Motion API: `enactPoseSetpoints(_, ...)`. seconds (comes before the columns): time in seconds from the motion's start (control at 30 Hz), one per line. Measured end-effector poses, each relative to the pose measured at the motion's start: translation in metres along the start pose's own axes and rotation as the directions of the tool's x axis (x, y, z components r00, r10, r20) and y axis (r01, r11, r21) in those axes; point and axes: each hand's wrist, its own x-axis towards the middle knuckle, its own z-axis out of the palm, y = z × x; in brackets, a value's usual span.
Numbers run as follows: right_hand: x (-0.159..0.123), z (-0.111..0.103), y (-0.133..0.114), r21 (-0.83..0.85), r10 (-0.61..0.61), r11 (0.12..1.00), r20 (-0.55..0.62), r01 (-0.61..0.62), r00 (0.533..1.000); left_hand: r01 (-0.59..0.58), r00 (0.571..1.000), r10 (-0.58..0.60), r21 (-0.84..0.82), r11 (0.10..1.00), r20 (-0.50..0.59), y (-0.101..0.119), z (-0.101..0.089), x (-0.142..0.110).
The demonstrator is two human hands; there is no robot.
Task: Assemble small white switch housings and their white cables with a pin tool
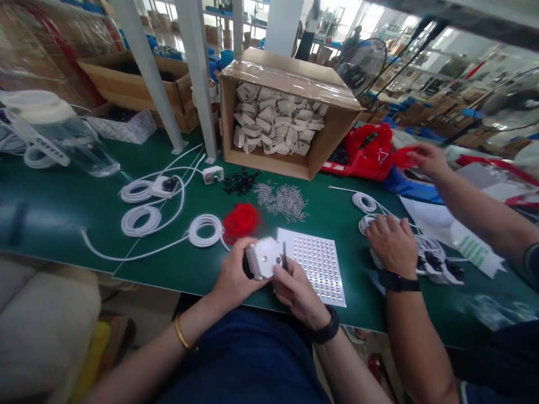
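My left hand [236, 275] is closed around a white plastic housing [264, 259], whose face shows two small round spots, one silvery and one dark. Against the right side of the housing is my right hand [298, 289], its thumb at the lower corner near the dark spot. Its fingers are closed on a thin dark tool [284, 253] that points up; its exact kind is unclear. A white sheet with rows of small silvery dots [322, 266] lies just right of that hand. Beyond the housing sits a heap of red pieces [241, 223].
An open carton [290, 78] of white housings stands behind small metal pins [286, 202] and black parts [240, 180]. Coiled white cables [205, 230] lie left, near a water jug [71, 134]. At right, a co-worker's hands [393, 247] reach over cables and a red bin [366, 151].
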Motion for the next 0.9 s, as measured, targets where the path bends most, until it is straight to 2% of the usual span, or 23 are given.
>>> enactPoseSetpoints(0.07,-0.001,0.002,0.006,0.076,-0.006,0.997,-0.028,0.008,1.000,0.028,0.998,-0.016,-0.182,0.983,0.067,-0.007,-0.004,0.004)
enactPoseSetpoints(0.13,-0.002,0.005,0.009,0.056,-0.064,0.996,-0.107,0.071,0.992,0.102,0.976,-0.016,-0.385,0.917,0.219,-0.008,-0.012,0.013)
enactPoseSetpoints(0.17,-0.002,0.006,0.010,0.031,-0.087,0.995,-0.131,0.091,0.988,0.157,0.954,-0.019,-0.443,0.883,0.300,-0.006,-0.017,0.020)
enactPoseSetpoints(0.23,-0.003,0.006,0.011,-0.016,-0.121,0.993,-0.147,0.120,0.982,0.263,0.915,-0.074,-0.445,0.856,0.398,0.002,-0.024,0.031)
enactPoseSetpoints(0.3,-0.003,0.006,0.012,-0.057,-0.148,0.988,-0.143,0.141,0.979,0.335,0.900,-0.169,-0.390,0.858,0.402,0.010,-0.026,0.039)
enactPoseSetpoints(0.37,-0.003,0.005,0.013,-0.087,-0.162,0.985,-0.136,0.152,0.977,0.378,0.902,-0.238,-0.391,0.839,0.360,0.017,-0.022,0.042)
enactPoseSetpoints(0.57,-0.006,-0.004,0.011,-0.232,-0.208,0.959,-0.175,0.165,0.962,0.381,0.920,-0.283,-0.443,0.811,0.273,0.016,-0.010,0.035)
enactPoseSetpoints(0.63,-0.006,-0.019,-0.001,-0.251,-0.240,0.950,-0.210,0.185,0.948,0.384,0.920,-0.295,-0.440,0.812,0.259,0.014,-0.009,0.035)
enactPoseSetpoints(0.7,-0.005,-0.045,-0.022,-0.248,-0.275,0.945,-0.239,0.215,0.931,0.388,0.919,-0.302,-0.440,0.810,0.255,0.013,-0.009,0.035)
enactPoseSetpoints(0.83,0.002,-0.124,-0.071,-0.225,-0.370,0.924,-0.310,0.310,0.876,0.358,0.929,-0.280,-0.408,0.840,0.241,0.014,-0.009,0.034)
enactPoseSetpoints(0.87,0.005,-0.145,-0.079,-0.198,-0.398,0.916,-0.328,0.350,0.857,0.338,0.936,-0.262,-0.395,0.854,0.234,0.014,-0.009,0.034)
enactPoseSetpoints(0.9,0.007,-0.165,-0.085,-0.094,-0.434,0.899,-0.338,0.428,0.835,0.310,0.945,-0.236,-0.384,0.869,0.228,0.013,-0.009,0.033)
